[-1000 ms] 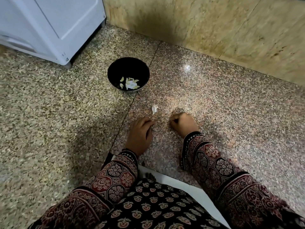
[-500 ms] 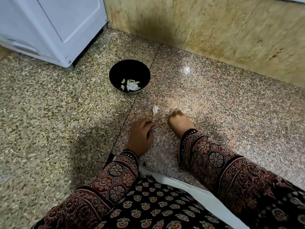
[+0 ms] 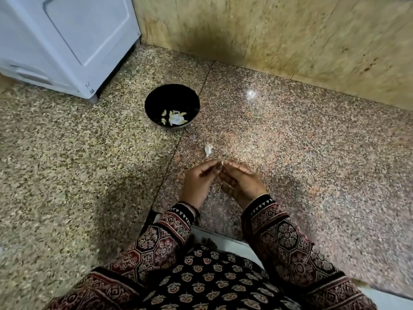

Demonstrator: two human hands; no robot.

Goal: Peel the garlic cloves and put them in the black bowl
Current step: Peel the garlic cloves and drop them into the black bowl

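Already, pale yellow cloves (one white scrap) lie in the black bowl.

A single wide-angle camera worn on the person's head gives the only view; it looks forward and steeply down over the patterned sleeves and lap to the speckled floor, facing the corner where the stone wall meets a white appliance. It sits near the left hand and right hand, which meet just below mid-frame; the black bowl lies farther out, above them; blur leaves the pale bit at the fingertips, probably a garlic clove, hard to read; being alone, the view shares its scene with no other.
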